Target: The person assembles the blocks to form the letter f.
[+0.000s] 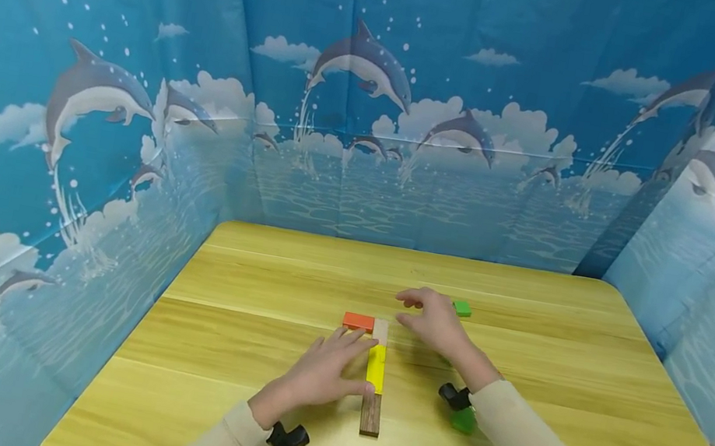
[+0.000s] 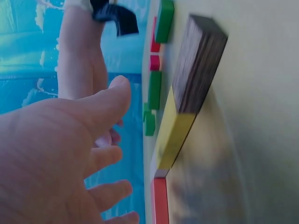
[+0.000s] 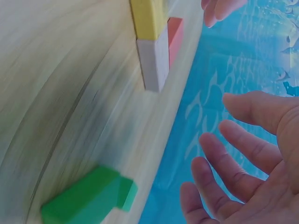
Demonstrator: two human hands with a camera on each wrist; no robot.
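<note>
A row of blocks runs away from me on the table: a dark brown block nearest, then a yellow block, then a pale block. Beside the pale block's far end lies a red block, on the left. My left hand hovers at the left side of the row with fingers spread, thumb and fingertips overlapping the yellow block's edge in the head view. Beyond the row's right side, my right hand is raised with loosely bent fingers and nothing between them. A green block lies on the table near it.
Another green block shows under the right wrist, and a green block lies behind the right hand. In the left wrist view, a small red block sits among several green ones. Dolphin-printed curtains surround the wooden table.
</note>
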